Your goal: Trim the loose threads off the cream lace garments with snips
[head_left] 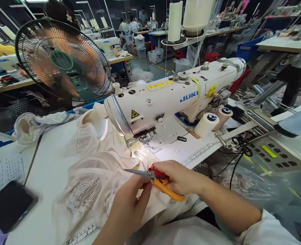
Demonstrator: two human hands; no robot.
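My right hand (174, 175) grips scissors (169, 191) with one red and one orange handle. Their metal blades point left, just above the fingers of my left hand (130, 200). That hand is closed, pinching cream fabric, most of which its fingers hide. Cream lace garment pieces (84, 190) lie spread on the white table to the left, with more folds under my hands. Directly ahead stands a white JUKI sewing machine (165, 98); its lamp lights the needle area beyond the scissors.
A thread cone (207, 125), a wooden-handled tool (192, 132) and a black blade (181, 139) rest by the machine. At left lie a dark phone (10, 206) and a written sheet (6, 173). A fan (63, 63) stands behind; a control panel (275, 153) sits at right.
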